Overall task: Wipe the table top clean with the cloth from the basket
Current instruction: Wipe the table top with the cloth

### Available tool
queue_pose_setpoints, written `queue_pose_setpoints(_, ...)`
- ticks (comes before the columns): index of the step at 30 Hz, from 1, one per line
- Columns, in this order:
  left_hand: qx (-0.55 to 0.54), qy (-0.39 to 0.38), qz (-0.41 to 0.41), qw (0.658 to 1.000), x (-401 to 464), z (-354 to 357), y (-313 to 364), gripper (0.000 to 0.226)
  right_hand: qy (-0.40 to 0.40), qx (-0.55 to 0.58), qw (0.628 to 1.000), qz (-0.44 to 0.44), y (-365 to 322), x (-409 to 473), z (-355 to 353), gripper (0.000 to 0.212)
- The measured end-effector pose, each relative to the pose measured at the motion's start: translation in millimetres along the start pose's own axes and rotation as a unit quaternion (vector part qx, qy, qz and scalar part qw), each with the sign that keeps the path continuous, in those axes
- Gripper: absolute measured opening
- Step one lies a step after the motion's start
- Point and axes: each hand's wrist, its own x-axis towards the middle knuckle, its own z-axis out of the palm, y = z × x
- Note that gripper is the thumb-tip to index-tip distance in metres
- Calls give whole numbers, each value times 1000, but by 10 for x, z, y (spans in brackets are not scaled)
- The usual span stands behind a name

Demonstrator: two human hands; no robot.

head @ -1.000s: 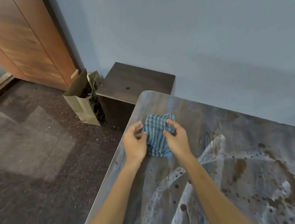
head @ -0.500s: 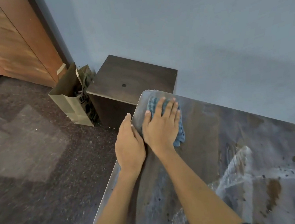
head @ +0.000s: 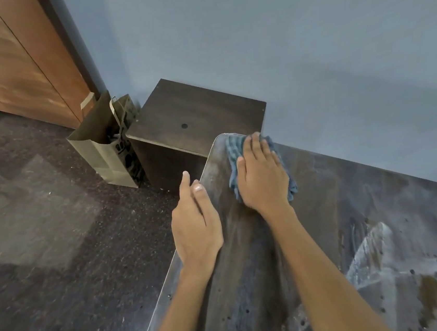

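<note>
Right hand (head: 263, 176) lies flat on the cloth (head: 233, 150), fingers straight and close together, palm pressing it down on the table top (head: 325, 207). Cloth is blue with a checked or striped weave, bunched up under the hand, sitting at the far left corner of the table, right by the rounded corner edge. Parts of it stick out past the fingertips and on both sides of the palm.

Left hand (head: 195, 222) rests on the left edge of the table, just beside the right hand but apart from the cloth. Fingers straight and together, thumb laid along the top surface, holding nothing.

Table top is dark, wood-grain look, with white smears and dark brown spots and blotches (head: 428, 296) toward the near right. The part near the cloth looks darker with fewer marks.

Beyond the corner stands a dark brown cabinet (head: 195, 119), lower than the table, with one small round mark on its top. Touching its left side, a brown paper bag (head: 101, 151) stands upright on the dark speckled floor (head: 43, 239); black print on its side panel, too blurred to read. Dark contents inside, can't tell what. Blue-grey wall (head: 279, 36) behind, wooden door panels (head: 9, 61) at top left. No readable brand or label anywhere.
</note>
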Motion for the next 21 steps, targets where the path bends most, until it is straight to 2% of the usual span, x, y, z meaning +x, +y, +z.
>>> queue_pose_setpoints(3, 5, 7, -11, 1000, 0, 4, -13, 44, -6, -2, 1000, 11, -191, 227, -3, 53)
queue_pose_setpoints(6, 10, 11, -14, 1000, 3, -6, 16, 46, -34, -17, 995, -93, -211, 227, -39, 52)
queue_pose_setpoints(9, -1, 9, -11, 1000, 10, -24, 27, 46, -60, -19, 974, -217, -47, -93, -71, 51)
queue_pose_setpoints(10, -4, 7, -10, 1000, 16, -28, 20, 46, -68, -13, 970, -234, 53, -228, -87, 52)
queue_pose_setpoints(12, -9, 0, -8, 1000, 26, -24, 4, 44, -59, -17, 978, -201, 328, -324, -145, 55)
queue_pose_setpoints(15, 3, -6, -12, 1000, 34, -2, -6, 44, -37, -39, 998, -43, 555, -60, -225, 53)
queue_pose_setpoints(17, 10, -8, -10, 1000, 36, -5, -10, 45, -31, -36, 999, 20, 410, 149, -220, 53)
queue_pose_setpoints(19, 4, -12, 1, 1000, 34, -25, -11, 46, -32, -28, 999, 12, 135, 266, -153, 53)
queue_pose_setpoints(21, -11, -26, 11, 1000, 20, -68, 14, 53, -33, -24, 999, -37, -129, 257, -85, 53)
